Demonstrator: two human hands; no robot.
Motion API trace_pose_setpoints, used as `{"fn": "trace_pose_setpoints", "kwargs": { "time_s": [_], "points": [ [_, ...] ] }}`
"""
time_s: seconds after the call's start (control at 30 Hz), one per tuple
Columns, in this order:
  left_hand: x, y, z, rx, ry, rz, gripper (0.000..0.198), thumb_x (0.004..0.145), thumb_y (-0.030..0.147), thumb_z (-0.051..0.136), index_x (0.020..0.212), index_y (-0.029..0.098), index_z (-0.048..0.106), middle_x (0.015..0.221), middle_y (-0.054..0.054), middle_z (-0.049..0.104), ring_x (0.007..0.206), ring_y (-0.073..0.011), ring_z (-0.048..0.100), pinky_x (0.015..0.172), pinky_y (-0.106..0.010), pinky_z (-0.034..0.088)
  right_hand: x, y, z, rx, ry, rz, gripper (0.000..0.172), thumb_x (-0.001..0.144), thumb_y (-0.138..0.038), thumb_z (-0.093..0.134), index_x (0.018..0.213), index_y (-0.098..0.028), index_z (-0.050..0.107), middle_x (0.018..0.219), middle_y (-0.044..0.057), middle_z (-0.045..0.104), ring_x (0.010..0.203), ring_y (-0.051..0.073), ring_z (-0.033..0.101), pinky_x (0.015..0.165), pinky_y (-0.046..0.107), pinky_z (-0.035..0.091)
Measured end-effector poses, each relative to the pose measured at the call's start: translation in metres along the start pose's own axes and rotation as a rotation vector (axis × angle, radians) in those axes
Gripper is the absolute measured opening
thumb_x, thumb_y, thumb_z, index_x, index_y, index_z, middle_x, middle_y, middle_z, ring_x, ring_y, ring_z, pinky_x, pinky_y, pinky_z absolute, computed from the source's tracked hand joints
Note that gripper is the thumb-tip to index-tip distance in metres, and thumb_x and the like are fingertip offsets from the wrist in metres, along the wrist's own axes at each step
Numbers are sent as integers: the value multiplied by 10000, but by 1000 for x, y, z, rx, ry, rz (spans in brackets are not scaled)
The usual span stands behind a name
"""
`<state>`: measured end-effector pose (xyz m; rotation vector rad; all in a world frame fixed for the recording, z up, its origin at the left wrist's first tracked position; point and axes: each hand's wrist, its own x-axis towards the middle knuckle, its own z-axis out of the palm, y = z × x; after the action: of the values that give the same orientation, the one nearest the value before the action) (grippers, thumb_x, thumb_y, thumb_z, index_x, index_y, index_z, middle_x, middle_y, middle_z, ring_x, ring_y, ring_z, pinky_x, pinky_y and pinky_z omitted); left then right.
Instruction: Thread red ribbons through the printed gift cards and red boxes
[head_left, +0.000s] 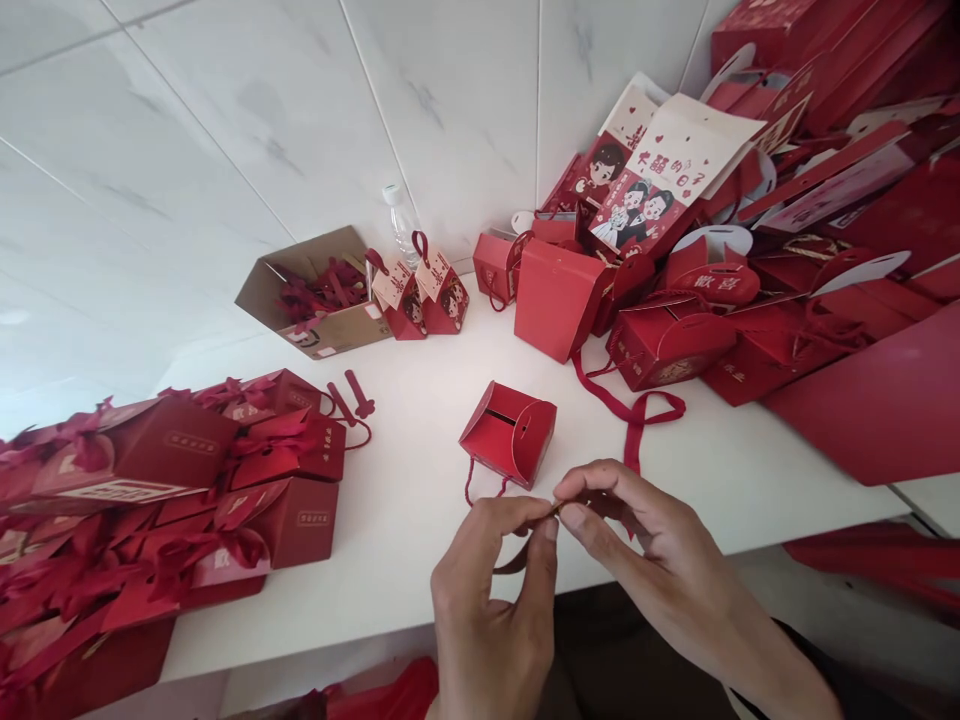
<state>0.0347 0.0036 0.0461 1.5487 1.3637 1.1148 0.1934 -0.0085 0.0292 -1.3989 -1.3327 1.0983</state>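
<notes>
Apparently midway through a batch, judging by the difference between the two ends of the tabletop (405, 540). Pinching a narrow ribbon (512, 564) between thumb and fingertips of both the left hand (491, 590) and the right hand (660, 540), just over the front edge of the tabletop; unable to tell whether knotted yet at the pinch. Facing a small red box (525, 440), set just beyond both hands, with flaps folded over, cord hanging down the near side and no bow on top: probably shaped, but not yet trimmed.

Counting as done, most likely, the bowed boxes (306, 525) heaped along the left end. Counting as left, by the look of bare tops, many of the plain boxes (671, 345) crowded toward the back right corner. Well supplied for more, with a loose ribbon (637, 420) trailing on the tabletop beyond the right hand and dark red strips (334, 288) filling a carton (349, 332) by the back edge.
</notes>
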Motion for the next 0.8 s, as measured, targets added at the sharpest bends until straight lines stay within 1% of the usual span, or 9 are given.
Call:
{"fn": "trace_pose_setpoints", "kwargs": {
  "time_s": [0.07, 0.1, 0.17, 0.23, 0.3, 0.4, 0.47, 0.63, 0.8],
  "points": [
    [-1, 0, 0, -87, -19, -91, 88, 972, 328, 665, 1005, 287, 736, 920, -22, 736, 882, -177, 705, 799, -295, 603, 1, -1, -1, 29, -17, 11, 248, 1055, -492, 571, 1074, -266, 672, 982, 21, 703, 915, 168, 682, 631, 209, 556],
    [-2, 0, -1, -143, -41, -156, 130, 982, 372, 652, 1031, 279, 729, 930, -31, 740, 878, -183, 711, 798, -304, 609, 1, -1, -2, 48, -19, 16, 246, 1051, -495, 581, 1058, -268, 675, 966, 13, 699, 899, 160, 675, 647, 207, 558],
    [-1, 0, -3, -257, -100, -284, 201, 990, 440, 639, 1070, 272, 716, 917, -33, 743, 806, -167, 705, 718, -278, 604, 2, -2, -3, 90, -31, 36, 242, 1036, -502, 610, 1028, -271, 681, 929, -2, 687, 849, 142, 660, 646, 194, 547],
    [1, 0, -6, -335, -150, -356, 214, 967, 459, 678, 1058, 270, 715, 859, -13, 739, 703, -133, 668, 622, -228, 564, 4, -1, -3, 137, -50, 62, 247, 1020, -506, 637, 992, -265, 681, 871, -14, 665, 794, 126, 644, 632, 185, 531],
    [3, -2, -8, -385, -178, -377, 206, 931, 447, 733, 1006, 254, 726, 828, -4, 744, 690, -124, 665, 622, -214, 557, 5, 1, -3, 190, -73, 87, 260, 1006, -508, 657, 971, -251, 675, 834, -17, 655, 779, 127, 645, 655, 196, 535],
    [6, -6, -7, -481, -236, -382, 224, 901, 424, 778, 994, 225, 737, 848, -24, 771, 777, -155, 722, 744, -253, 607, 6, 6, -1, 291, -95, 138, 282, 981, -516, 693, 968, -236, 659, 827, -11, 666, 777, 138, 659, 706, 232, 559],
    [6, -8, -6, -549, -264, -410, 236, 902, 401, 787, 1018, 202, 735, 821, -32, 773, 772, -161, 737, 773, -268, 617, 7, 8, 0, 379, -111, 171, 278, 963, -503, 729, 969, -234, 659, 824, -13, 676, 757, 131, 665, 715, 238, 570],
    [6, -8, 2, -727, -242, -512, 255, 902, 400, 793, 950, 161, 716, 783, -47, 777, 735, -184, 758, 756, -299, 627, 9, 5, 1, 593, -164, 234, 209, 951, -424, 777, 935, -230, 703, 740, -39, 659, 685, 84, 641, 651, 166, 560],
    [5, -8, 6, -850, -233, -660, 347, 806, 440, 877, 923, 160, 708, 712, -34, 743, 658, -188, 748, 654, -282, 622, 11, 4, 3, 721, -224, 294, 215, 951, -419, 779, 913, -220, 707, 693, -49, 630, 618, 71, 596, 562, 142, 525]
  ]
}}
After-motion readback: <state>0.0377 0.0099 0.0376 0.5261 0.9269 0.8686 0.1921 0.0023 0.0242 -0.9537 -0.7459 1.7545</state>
